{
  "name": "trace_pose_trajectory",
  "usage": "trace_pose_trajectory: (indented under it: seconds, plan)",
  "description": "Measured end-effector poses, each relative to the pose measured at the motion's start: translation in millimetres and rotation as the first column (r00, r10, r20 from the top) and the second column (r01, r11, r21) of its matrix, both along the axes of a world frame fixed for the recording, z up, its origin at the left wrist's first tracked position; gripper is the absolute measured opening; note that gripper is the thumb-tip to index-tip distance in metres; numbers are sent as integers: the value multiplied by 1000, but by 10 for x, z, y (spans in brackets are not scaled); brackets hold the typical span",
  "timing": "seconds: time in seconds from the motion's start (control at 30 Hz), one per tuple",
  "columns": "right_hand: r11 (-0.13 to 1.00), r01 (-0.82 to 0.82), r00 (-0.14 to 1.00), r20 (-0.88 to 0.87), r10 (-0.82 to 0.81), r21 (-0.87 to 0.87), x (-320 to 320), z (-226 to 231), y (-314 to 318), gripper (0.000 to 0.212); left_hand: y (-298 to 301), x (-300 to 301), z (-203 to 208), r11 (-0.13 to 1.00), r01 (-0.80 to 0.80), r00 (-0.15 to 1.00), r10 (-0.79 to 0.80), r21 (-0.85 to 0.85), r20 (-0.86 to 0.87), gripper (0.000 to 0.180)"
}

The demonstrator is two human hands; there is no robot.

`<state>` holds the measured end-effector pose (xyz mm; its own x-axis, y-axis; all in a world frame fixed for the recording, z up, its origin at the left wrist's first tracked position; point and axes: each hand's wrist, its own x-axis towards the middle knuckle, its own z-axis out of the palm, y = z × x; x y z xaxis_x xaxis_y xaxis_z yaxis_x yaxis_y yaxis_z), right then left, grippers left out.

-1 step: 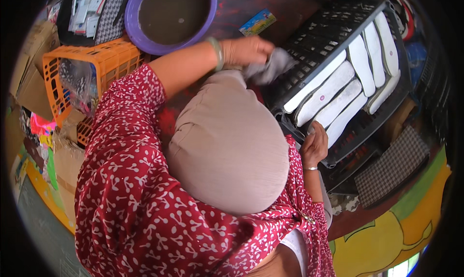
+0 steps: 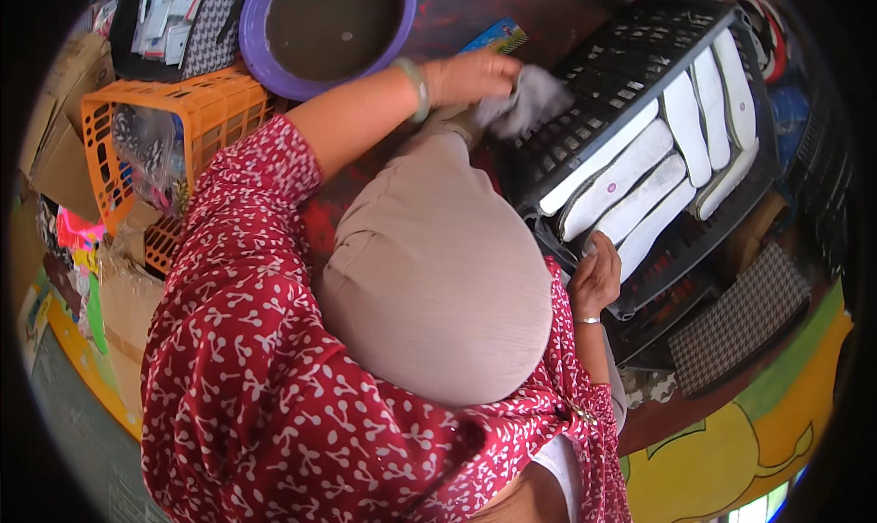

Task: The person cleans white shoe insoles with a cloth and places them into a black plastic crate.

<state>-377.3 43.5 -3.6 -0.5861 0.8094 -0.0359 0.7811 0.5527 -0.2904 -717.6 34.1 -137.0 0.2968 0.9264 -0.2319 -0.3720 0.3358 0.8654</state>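
A grey, damp-looking cloth [image 2: 523, 103] is in my left hand [image 2: 470, 77], slightly blurred, against the slatted side of a black plastic crate [image 2: 607, 80]. The crate lies tilted at the right, its open mouth turned toward me. Inside it are packed several long white pieces with rounded ends, shaped like shoe soles [image 2: 630, 176]; some have dark edges. My right hand [image 2: 596, 278] is closed around the crate's near rim, fingertips close to the white pieces. Part of its grip is hidden.
A purple basin [image 2: 409, 11] of murky water stands at the far left, beside an orange basket [image 2: 187, 103] holding plastic-wrapped things. Cardboard boxes [image 2: 123, 295] line the left. A colourful packet [image 2: 498, 35] lies beyond my left hand. A houndstooth-patterned panel [image 2: 740, 317] is at lower right.
My left hand has shifted slightly up and to the right with the cloth along the crate's side, now covering part of the packet. My right hand stays at the rim.
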Motion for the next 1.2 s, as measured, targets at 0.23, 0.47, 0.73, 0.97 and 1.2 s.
trace_pose_trajectory:
  seconds: [0.23, 0.47, 0.73, 0.97, 1.2]
  plan:
    - [999, -53, 999, -6, 53, -8, -58, -64, 22, 23, 422, 527, -534, 956, 231, 534, -281, -182, -797, 31]
    - [1000, -4, 1000, 10, 4, -4, 42, -102, 44, 23, 303, 872, -575, 760, 568, 317, -555, -314, -769, 36]
    - [997, -17, 998, -55, 21, 72, 156, 245, -168, 18, -139, 476, 635, 918, 217, 934, -294, -331, -205, 29]
    - [999, -4, 923, -385, 23, 49, -178, 1395, -549, 39, -637, 271, 2684, 996, -77, 954, 63, -37, -293, 34]
    - [938, -304, 694, -713, 98, -167, -1223, 3034, -1754, 53, -1660, 687, 4277, 990, -138, 984, 138, -3, 117, 17]
